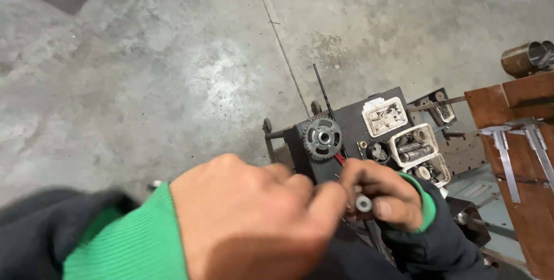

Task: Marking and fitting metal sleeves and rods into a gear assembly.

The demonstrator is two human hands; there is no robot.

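A: Hands meet low in view. What does the right hand (pixel 384 190) hold?

B: Its fingers pinch a small grey cylinder (pixel 363 203). The left hand (pixel 254 216) is curled, fingertips touching it; what it grips, I cannot tell.

A: Room around them?

B: Toothed sprocket (pixel 322 136) at twelve o'clock on the black stand (pixel 352 127); parts trays (pixel 412 144) at two. Bare concrete floor (pixel 173 66) lies open from nine to twelve.

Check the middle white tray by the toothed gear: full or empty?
Full: the middle white tray holds several grey metal cylinders.
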